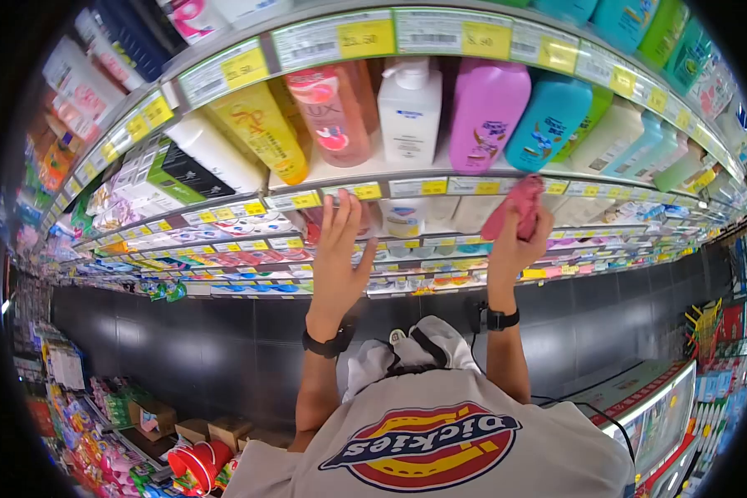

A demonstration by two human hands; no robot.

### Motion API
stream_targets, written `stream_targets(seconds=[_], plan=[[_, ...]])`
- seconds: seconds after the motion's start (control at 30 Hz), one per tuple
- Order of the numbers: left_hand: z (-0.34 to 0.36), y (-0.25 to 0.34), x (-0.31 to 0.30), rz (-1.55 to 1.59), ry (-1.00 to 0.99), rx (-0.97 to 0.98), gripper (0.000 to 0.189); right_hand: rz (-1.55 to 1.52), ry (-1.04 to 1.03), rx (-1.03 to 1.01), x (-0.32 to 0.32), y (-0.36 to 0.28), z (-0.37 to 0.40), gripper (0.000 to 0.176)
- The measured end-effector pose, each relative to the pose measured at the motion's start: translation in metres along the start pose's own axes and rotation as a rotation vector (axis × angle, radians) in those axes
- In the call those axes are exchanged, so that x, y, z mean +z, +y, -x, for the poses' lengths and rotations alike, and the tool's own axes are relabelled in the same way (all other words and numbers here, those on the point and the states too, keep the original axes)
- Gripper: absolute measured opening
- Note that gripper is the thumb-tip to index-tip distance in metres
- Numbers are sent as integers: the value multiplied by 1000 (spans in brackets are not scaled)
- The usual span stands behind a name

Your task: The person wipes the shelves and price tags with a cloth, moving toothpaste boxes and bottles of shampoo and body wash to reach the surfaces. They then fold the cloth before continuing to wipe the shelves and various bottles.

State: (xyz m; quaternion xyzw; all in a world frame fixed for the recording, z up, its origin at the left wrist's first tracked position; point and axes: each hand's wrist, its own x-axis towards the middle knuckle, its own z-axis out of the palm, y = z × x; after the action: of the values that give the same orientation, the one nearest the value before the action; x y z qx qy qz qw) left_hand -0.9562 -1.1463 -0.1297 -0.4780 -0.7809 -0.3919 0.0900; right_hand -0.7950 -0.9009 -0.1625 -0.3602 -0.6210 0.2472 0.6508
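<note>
My left hand is raised with its fingers spread, its fingertips at the shelf-edge price labels below the pink Lux bottle. Nothing shows in it. A crumpled pinkish-red cloth is gripped in my right hand, close to the same shelf edge. Above that cloth stand a purple bottle and a teal bottle. Between the Lux and purple bottles is a white pump bottle. A yellow bottle leans to the left of the Lux one.
Lower shelves with many packages run below my hands. Dark floor tiles lie behind them. A red bucket and cardboard boxes are at the lower left. A glass-fronted case stands at the lower right, with a black cable nearby.
</note>
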Motion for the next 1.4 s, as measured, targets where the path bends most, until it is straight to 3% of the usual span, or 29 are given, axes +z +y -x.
stream_targets(seconds=[0.1,0.23,0.33,0.5,0.7,0.83,0.97,1.0,1.07,1.17,1.2,1.3,1.4], plan=[[0,0,-2,-59,-14,-9,75,-205,101,222,-6,22,-17,29],[-3,4,-3,-107,-32,-33,74,-315,95,314,7,10,-4,35],[-3,10,-4,-98,22,-46,68,-195,-2,178,22,-13,21,36],[-4,17,-24,-124,82,-13,60,-417,-240,392,38,-39,61,34],[11,-18,-50,-133,153,-3,63,-268,-331,131,35,-54,56,27],[14,-45,-72,-156,146,41,65,-285,-107,379,38,-58,49,29],[15,-71,-83,-147,46,95,70,-207,-8,241,71,-84,83,30],[16,-77,-83,-130,33,114,71,-279,-111,317,77,-97,97,23],[19,-83,-85,-92,4,135,74,-280,-233,77,95,-112,123,27],[18,-80,-93,8,-37,157,77,-228,-372,53,95,-144,130,27],[19,-83,-97,-1,-77,172,78,-166,-344,-41,92,-134,128,30],[23,-93,-110,118,-113,185,81,-190,-67,222,87,-116,123,34],[26,-109,-115,92,-132,193,82,-219,24,216,87,-128,121,38]])
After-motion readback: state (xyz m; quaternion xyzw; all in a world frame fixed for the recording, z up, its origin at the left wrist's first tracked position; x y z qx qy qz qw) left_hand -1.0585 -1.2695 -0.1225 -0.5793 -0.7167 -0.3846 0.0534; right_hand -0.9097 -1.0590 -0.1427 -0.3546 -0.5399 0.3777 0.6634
